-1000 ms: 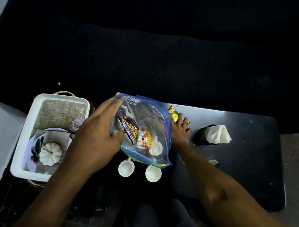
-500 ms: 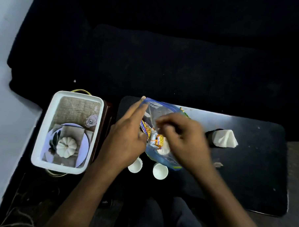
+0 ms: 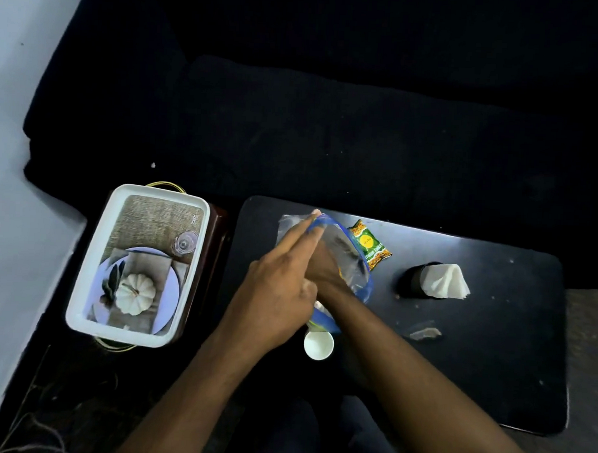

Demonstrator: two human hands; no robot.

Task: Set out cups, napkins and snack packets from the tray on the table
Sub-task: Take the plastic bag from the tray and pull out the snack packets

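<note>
A clear zip bag [image 3: 349, 259] with a blue rim lies on the dark table [image 3: 490, 354]. My left hand [image 3: 281, 294] holds the bag's mouth at its left side, fingers stretched along the rim. My right hand [image 3: 323, 266] is inside the bag, mostly hidden behind the left hand, so its grip cannot be made out. A green and orange snack packet [image 3: 368, 244] lies on the table just beyond the bag. A small white cup [image 3: 318, 345] stands below the bag. White napkins [image 3: 444, 282] sit in a black holder [image 3: 410, 279] to the right.
A white tray [image 3: 86, 285] with a printed place-setting picture sits left of the table on a dark stand. A scrap of wrapper [image 3: 425, 333] lies on the table. A dark sofa [image 3: 329, 125] runs behind, and a pale wall [image 3: 16, 145] stands on the left.
My right hand left the far side of the bag, came over it and went inside its mouth. The green packet now lies uncovered on the table. The view shifted left.
</note>
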